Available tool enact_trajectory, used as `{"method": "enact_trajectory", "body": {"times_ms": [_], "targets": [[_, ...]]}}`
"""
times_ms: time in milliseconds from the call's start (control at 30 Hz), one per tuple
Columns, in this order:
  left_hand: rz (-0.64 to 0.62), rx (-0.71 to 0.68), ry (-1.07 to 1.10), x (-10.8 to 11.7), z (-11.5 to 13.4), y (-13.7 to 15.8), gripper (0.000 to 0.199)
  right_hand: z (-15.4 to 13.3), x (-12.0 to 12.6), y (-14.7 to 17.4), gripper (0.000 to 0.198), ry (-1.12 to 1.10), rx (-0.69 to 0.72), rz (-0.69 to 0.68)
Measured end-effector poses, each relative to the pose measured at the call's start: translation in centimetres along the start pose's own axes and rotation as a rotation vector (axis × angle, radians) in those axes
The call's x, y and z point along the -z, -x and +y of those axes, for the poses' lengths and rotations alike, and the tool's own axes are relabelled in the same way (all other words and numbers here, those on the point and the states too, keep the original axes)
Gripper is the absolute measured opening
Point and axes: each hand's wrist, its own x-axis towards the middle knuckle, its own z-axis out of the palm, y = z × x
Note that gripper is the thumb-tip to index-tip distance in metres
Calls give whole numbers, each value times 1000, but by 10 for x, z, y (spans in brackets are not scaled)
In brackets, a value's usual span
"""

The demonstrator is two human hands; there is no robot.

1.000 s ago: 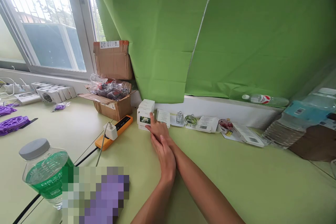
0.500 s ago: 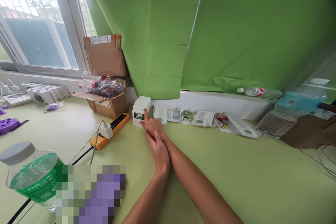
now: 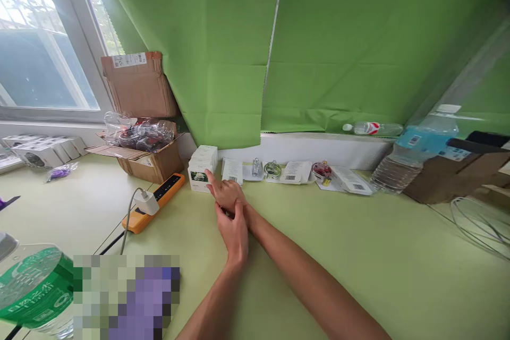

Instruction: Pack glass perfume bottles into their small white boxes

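Note:
My right hand comes in from the right with its index finger stretched out and its other fingers partly curled. That fingertip is by the front of a row of small white boxes, the nearest printed with white flowers; whether it touches is hard to tell. Below it, my left hand crosses under and holds my right wrist, the thumb on one side and the fingers partly hidden under the right palm. Right of the boxes stand a white carton, a clear glass bottle and a round green bottle.
An orange power strip with a white plug lies left. Behind it stands an open cardboard box. A green-labelled water bottle is at front left, a large water jug at right. A round red bottle stands along the wall.
The view has turned right, so the scene sits further left. My right hand has tilted and shifted slightly off the box front; my left hand stays at the right wrist.

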Motion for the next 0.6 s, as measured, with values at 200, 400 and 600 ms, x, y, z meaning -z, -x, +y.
{"method": "enact_trajectory", "body": {"times_ms": [200,400,600], "targets": [[-188,21,-98,-4,-2,5,36,24,1,51,41,-55,-27,81],[-263,-12,-148,-4,-4,4,36,23,-2,77,32,-147,-25,97],[-314,4,-164,-4,0,7,36,19,0,87,39,-265,-109,94]]}}
